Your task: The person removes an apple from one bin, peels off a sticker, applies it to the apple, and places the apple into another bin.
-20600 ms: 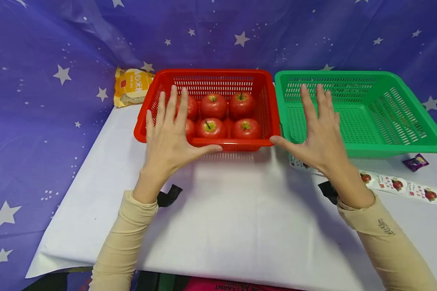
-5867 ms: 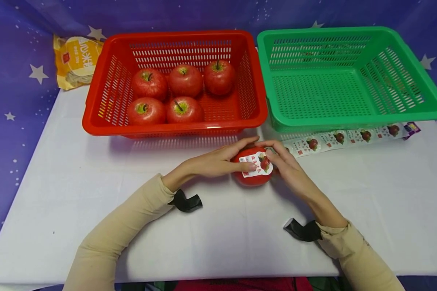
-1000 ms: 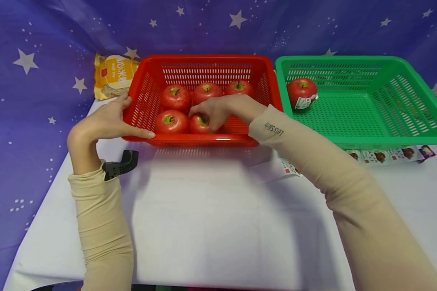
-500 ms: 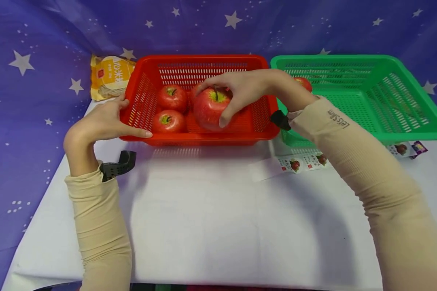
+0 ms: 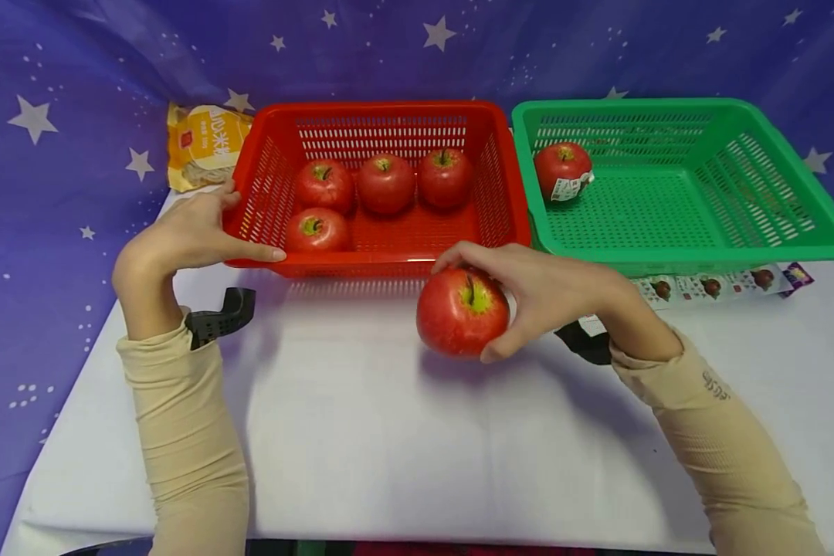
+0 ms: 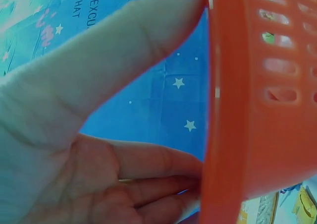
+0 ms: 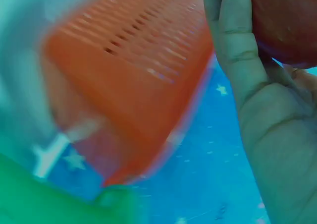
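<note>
My right hand point(image 5: 549, 289) grips a red apple point(image 5: 452, 316) in front of the red basket, over the white tabletop. Part of that apple point(image 7: 292, 26) shows at the top right of the right wrist view. My left hand point(image 5: 184, 235) holds the left front corner of the red plastic basket point(image 5: 389, 266), thumb along the front rim and fingers at the left rim. The left wrist view shows thumb and fingertips at the rim point(image 6: 225, 110). Several apples point(image 5: 386, 184) sit inside this basket. In the green basket point(image 5: 695, 256), an apple point(image 5: 563, 170) with a white label lies at the left.
A strip of apple-printed stickers point(image 5: 712, 287) lies along the green basket's front, beside a small purple packet point(image 5: 798, 276). A yellow food bag point(image 5: 208, 147) stands behind the red basket's left side. The starry purple cloth point(image 5: 389, 46) hangs behind the baskets.
My right hand has lifted an apple from the front row of the red basket and brought it over the front rim, toward the person. The left hand has stayed at the basket's corner.
</note>
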Demonstrator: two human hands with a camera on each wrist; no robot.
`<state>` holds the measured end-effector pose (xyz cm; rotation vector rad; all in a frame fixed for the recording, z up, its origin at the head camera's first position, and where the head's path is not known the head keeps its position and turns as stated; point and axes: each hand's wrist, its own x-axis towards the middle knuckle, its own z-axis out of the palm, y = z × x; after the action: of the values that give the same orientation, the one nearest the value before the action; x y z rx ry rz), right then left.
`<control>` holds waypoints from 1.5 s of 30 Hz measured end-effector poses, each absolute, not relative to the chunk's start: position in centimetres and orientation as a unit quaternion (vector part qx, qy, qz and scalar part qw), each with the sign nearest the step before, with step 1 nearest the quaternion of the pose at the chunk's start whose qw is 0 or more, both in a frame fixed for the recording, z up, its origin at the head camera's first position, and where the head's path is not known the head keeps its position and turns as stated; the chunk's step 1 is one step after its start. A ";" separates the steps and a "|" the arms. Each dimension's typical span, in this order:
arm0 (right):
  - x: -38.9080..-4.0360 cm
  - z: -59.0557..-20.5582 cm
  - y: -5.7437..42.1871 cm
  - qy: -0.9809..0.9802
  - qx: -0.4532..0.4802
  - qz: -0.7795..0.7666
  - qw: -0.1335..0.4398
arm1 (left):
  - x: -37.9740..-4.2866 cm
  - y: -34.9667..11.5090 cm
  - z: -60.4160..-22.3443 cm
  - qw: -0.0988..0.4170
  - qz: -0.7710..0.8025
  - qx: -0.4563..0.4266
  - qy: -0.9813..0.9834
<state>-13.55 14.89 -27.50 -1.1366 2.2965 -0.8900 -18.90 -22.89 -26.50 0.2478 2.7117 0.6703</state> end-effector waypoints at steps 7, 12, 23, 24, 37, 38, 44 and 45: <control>-11.2 -32.0 16.7 0.845 -0.365 -0.331 0.207 | -19.0 -23.2 -26.5 0.169 0.215 0.091 0.958; -10.8 -34.0 16.5 0.837 -0.377 -0.336 0.212 | -19.1 -23.3 -26.7 0.175 0.217 0.083 0.957; -10.2 -34.9 16.1 0.863 -0.347 -0.318 0.183 | -16.0 -16.9 -24.3 0.091 0.212 0.243 0.942; -10.1 -34.8 16.3 0.867 -0.342 -0.315 0.178 | -15.3 -15.4 -24.2 0.083 0.213 0.278 0.933; -10.8 -35.3 23.2 0.923 -0.257 -0.277 0.068 | -12.5 -3.0 -29.6 0.206 0.139 0.490 0.835; -10.9 -35.5 23.4 0.926 -0.257 -0.269 0.065 | -12.5 -2.7 -29.9 0.218 0.137 0.490 0.833; -11.4 -36.4 23.7 0.933 -0.269 -0.237 0.031 | -13.3 -2.1 -30.9 0.293 0.142 0.481 0.814; -11.4 -36.6 23.8 0.934 -0.270 -0.235 0.019 | -13.7 -2.0 -31.1 0.307 0.152 0.481 0.807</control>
<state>-11.41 23.77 -36.58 -0.8375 2.8978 -0.7307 -13.67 -2.01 -31.05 1.2724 2.1336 0.4033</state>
